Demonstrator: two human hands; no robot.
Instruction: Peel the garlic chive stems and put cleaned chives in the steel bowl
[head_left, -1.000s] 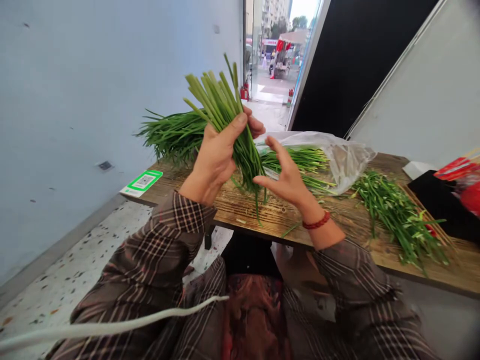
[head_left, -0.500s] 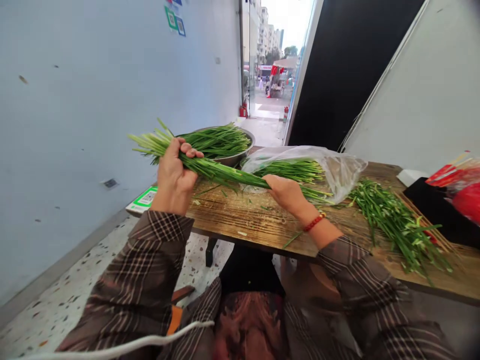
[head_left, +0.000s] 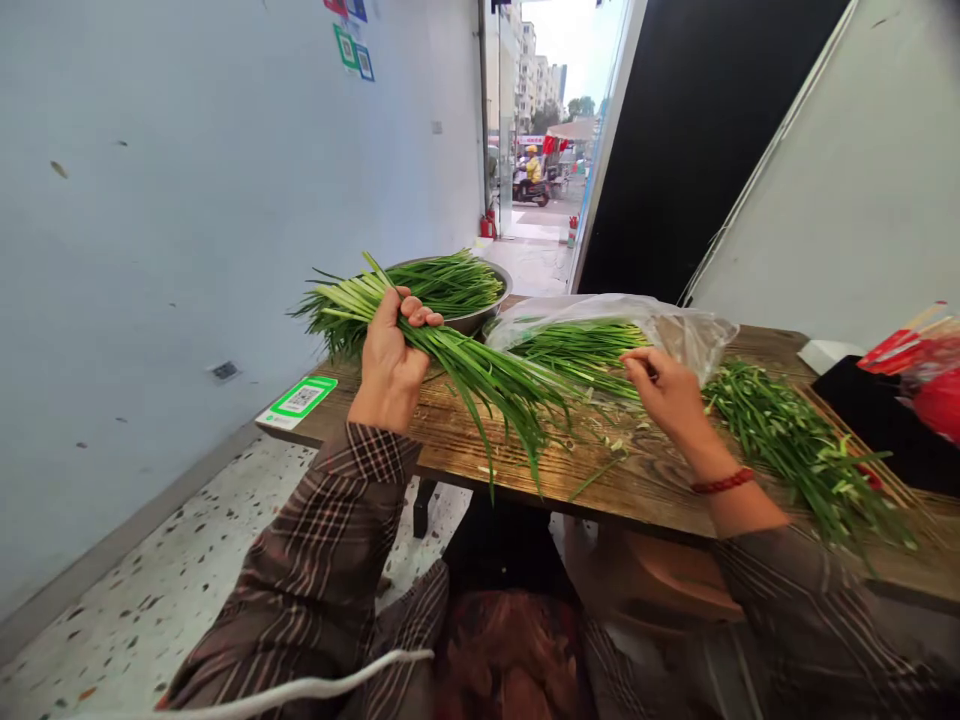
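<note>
My left hand (head_left: 397, 350) is wrapped round a bundle of long green stalks (head_left: 495, 375), pale ends to the left and leafy ends drooping to the right over the table. My right hand (head_left: 664, 390) is apart from the bundle, its fingers curled in a pinch beside the plastic bag; whether anything is between them is too small to make out. More green stalks (head_left: 574, 345) lie in the clear plastic bag (head_left: 694, 340). Behind my left hand a metal bowl (head_left: 504, 280) holds another heap of stalks.
On the wooden table (head_left: 480, 450), a loose pile of greens (head_left: 802, 440) lies at the right, near a black box (head_left: 885, 420) with red items. A green QR card (head_left: 302, 397) sits at the left corner. Small scraps are scattered across the middle.
My right hand has let go of the bundle's leafy end and moved right. The leafy ends have fanned out and droop. My left hand has shifted right with the bundle.
</note>
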